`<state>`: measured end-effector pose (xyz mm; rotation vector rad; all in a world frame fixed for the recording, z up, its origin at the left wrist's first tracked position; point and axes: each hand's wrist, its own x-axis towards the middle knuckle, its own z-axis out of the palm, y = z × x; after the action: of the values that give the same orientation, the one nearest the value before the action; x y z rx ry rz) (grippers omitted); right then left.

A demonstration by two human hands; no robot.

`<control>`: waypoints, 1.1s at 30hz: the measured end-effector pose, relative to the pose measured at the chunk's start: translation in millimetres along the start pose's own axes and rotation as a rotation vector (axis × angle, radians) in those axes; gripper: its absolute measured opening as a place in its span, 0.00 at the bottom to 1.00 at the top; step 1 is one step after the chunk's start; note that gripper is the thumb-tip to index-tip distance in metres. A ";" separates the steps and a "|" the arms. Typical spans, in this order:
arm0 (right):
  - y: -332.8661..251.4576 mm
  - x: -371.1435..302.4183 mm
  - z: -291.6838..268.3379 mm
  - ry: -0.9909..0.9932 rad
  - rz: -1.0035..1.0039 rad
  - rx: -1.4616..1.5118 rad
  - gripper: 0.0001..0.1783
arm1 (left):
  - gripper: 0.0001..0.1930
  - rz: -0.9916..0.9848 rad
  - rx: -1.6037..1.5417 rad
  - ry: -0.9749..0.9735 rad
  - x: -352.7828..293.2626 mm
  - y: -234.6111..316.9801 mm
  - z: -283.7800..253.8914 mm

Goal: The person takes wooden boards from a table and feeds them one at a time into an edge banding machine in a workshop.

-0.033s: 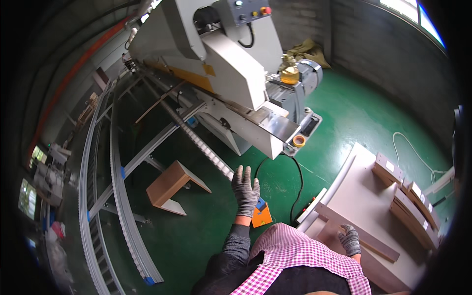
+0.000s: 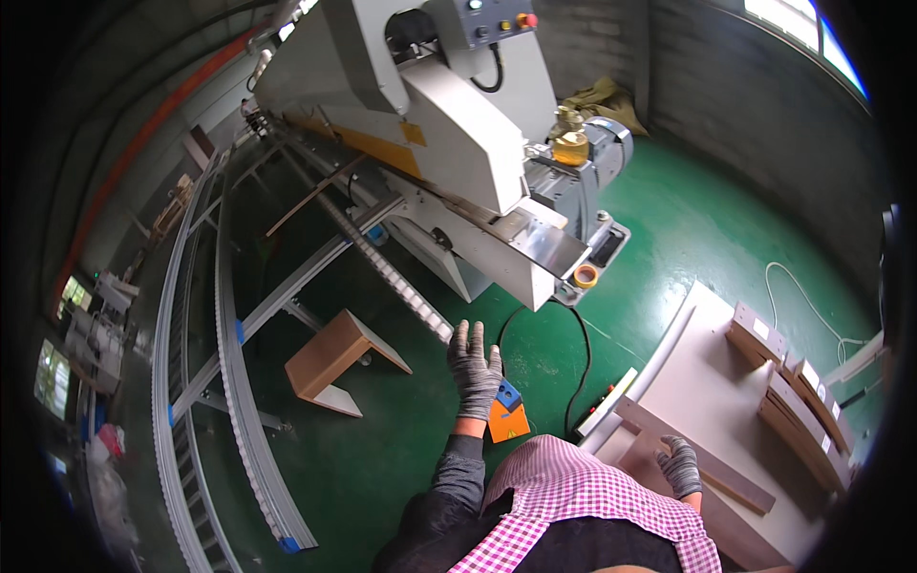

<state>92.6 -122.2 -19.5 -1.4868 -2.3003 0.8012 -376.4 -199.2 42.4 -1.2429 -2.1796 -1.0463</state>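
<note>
Fingers (image 2: 462,342) spread and free, the left hand (image 2: 475,372) is by the rail (image 2: 406,294) end; the right hand (image 2: 679,468) is at the board (image 2: 745,489) on the table (image 2: 707,368), gripping or not I can't tell

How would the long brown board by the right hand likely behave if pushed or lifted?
The long brown board is probably stiff, since its edges look straight. Its flat faces suggest sliding rather than rolling. Being long and narrow, it may tip if lifted by one end.
</note>
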 end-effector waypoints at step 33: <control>-155.8 81.8 44.5 -0.300 0.027 -0.096 0.24 | 0.51 -0.347 0.341 -0.391 158.7 -244.6 59.2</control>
<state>-81.0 -110.5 32.1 -1.5297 -2.5716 0.9939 -667.3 -144.6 12.5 -0.9952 -2.8033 -0.5340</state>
